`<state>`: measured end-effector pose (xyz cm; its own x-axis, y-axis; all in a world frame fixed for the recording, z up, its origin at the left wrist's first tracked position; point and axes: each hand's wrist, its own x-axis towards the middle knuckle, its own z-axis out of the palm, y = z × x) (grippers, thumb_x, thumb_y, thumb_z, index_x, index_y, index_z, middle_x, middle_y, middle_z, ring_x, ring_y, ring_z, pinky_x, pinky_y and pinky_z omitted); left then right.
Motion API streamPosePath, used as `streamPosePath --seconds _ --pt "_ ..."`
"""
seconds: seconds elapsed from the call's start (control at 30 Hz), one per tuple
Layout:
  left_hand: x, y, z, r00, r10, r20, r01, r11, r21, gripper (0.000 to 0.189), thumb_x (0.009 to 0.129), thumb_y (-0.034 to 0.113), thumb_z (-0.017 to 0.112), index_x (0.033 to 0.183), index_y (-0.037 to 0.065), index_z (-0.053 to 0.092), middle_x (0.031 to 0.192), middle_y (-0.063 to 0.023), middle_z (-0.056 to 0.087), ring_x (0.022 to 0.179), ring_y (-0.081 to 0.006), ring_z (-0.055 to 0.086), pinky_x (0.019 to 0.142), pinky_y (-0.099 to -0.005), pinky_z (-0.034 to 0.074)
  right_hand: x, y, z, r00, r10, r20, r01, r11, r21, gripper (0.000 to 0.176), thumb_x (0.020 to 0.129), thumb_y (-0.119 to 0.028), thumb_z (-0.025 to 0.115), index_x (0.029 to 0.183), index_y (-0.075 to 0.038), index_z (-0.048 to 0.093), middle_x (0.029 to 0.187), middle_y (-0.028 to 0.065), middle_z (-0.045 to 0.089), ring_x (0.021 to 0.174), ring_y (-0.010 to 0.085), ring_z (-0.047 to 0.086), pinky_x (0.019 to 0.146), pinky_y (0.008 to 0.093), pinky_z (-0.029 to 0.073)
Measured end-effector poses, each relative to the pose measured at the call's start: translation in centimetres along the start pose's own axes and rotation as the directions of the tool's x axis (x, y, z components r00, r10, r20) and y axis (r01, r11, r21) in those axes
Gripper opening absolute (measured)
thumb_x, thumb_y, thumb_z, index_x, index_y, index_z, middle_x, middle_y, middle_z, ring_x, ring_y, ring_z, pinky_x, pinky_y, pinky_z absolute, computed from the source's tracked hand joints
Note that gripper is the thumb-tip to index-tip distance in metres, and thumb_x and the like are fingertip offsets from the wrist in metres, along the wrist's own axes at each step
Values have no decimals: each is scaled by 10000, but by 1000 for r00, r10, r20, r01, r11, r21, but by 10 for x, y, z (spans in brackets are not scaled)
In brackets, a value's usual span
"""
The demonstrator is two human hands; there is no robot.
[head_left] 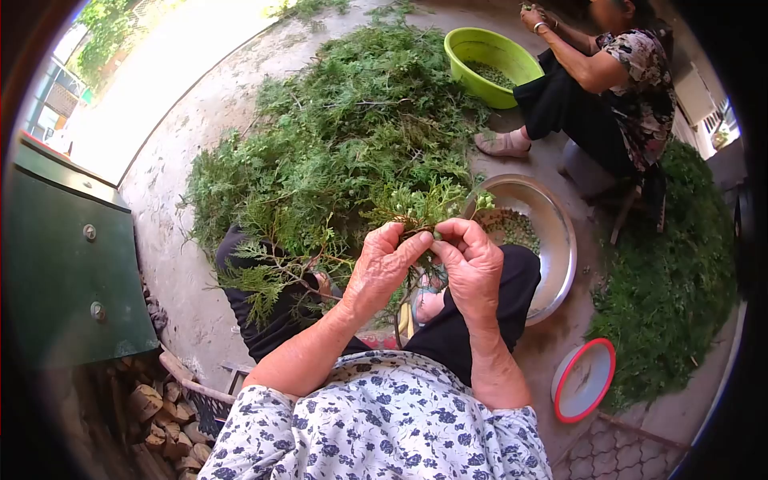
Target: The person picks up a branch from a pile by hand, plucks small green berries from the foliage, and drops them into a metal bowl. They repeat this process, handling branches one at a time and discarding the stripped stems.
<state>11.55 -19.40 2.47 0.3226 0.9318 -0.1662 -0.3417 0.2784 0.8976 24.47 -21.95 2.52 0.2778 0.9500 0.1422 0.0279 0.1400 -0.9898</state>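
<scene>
My left hand [382, 262] is closed around a green conifer sprig [428, 206], whose leafy end sticks up and away from me. Close beside it, my right hand [468, 268] pinches at the same sprig with thumb and forefinger, near a small green cone. The two thumbs almost meet. A longer leafy branch [272, 276] lies across my left knee. To the right of my legs stands a metal basin [562, 248] with many small green cones [516, 230] in its bottom.
A big heap of cut branches [344, 120] covers the floor ahead. Another person [640, 88] sits at the far right beside a lime-green tub [460, 48]. More greenery [664, 280], a red-rimmed bowl [612, 364], a green metal box [76, 256] and firewood [172, 428] surround me.
</scene>
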Motion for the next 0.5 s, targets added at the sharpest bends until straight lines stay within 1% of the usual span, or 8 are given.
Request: streamPosePath --seconds 0.07,0.1,0.17,0.27,0.3,0.37,0.43,0.5 --pt "1 2 -1 1000 -16 0 16 1000 -13 123 843 91 619 950 31 611 905 -18 639 790 -64 568 710 -221 455 0 -8 -3 987 141 72 -147 985 91 138 802 21 629 934 -4 595 769 14 599 623 50 550 530 187 453" --pt "1 4 1 1000 -20 -11 19 1000 -12 124 852 106 609 936 14 608 865 -8 628 757 -52 544 668 -214 441 1 -10 -5 987 142 71 -148 985 91 138 802 21 629 934 -4 595 769 14 599 623 50 550 530 187 453" --pt "1 3 0 999 -24 -22 23 1000 -11 137 861 120 599 921 -3 605 825 2 618 725 -40 520 626 -208 427 3 -13 -10 960 273 68 -280 901 333 133 831 -25 611 957 -5 575 754 30 612 615 71 574 508 183 436" --pt "3 -3 -4 999 -29 -28 30 999 27 142 857 115 603 931 -5 612 818 3 617 721 -35 510 630 -213 424 6 -18 -16 967 254 40 -238 826 511 161 858 -40 557 1015 -17 533 833 48 599 604 79 569 501 182 429" --pt "3 -2 -2 999 -7 -34 9 999 43 149 858 118 603 944 -2 614 812 9 615 718 -36 506 628 -213 422 7 -19 -14 966 254 37 -237 826 511 161 858 -40 557 1015 -17 533 833 48 599 604 79 569 501 182 429" --pt "3 -3 -2 999 13 -32 -11 998 60 156 859 121 604 958 1 616 805 14 612 714 -37 502 627 -213 421 7 -18 -10 972 230 48 -231 899 372 181 858 -20 535 1038 -23 524 861 42 577 589 74 554 497 176 425" --pt "3 -6 -4 998 61 6 -61 983 176 181 849 87 613 1017 21 614 918 2 636 821 -61 555 738 -223 458 8 -16 -8 948 303 102 -319 886 336 192 841 -52 598 1022 -10 552 852 23 565 593 51 529 505 167 429" --pt "2 -6 -4 997 78 25 -82 970 228 180 851 87 612 1019 21 615 909 10 629 811 -52 541 731 -218 451 10 -15 -5 941 321 107 -338 887 313 192 834 -71 623 1006 -6 569 847 17 566 601 44 524 507 166 433"
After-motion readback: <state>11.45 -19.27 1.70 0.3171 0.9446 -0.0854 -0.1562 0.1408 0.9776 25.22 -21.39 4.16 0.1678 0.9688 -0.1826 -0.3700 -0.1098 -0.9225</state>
